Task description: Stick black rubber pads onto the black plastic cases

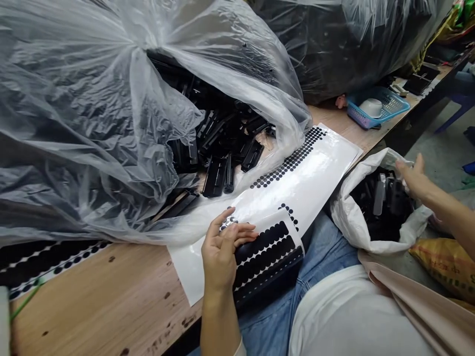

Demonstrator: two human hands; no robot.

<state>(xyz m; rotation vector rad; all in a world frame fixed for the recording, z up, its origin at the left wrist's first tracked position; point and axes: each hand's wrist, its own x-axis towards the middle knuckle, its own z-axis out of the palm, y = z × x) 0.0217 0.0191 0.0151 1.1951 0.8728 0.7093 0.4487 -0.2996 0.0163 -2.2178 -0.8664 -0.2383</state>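
Observation:
My left hand (222,252) rests at the near end of a sheet of black round stickers (265,242), its fingers loosely apart and nothing plainly held between them. That sheet curls over the table edge and lies on a white backing sheet (308,173) with rows of black dots. Over the rim of a white woven sack (343,217) my right hand (413,175) is spread, with no object visible in it. Black plastic parts (382,193) fill the sack. More black plastic parts (218,173) spill from the torn opening of a large clear plastic bag (85,113).
Another big bag (326,44) stands behind. A blue basket (393,104) with a white bowl (371,108) sits farther along the wooden table (111,301). More dotted sheets (40,262) lie at the left. A yellow sack (445,262) is at the lower right.

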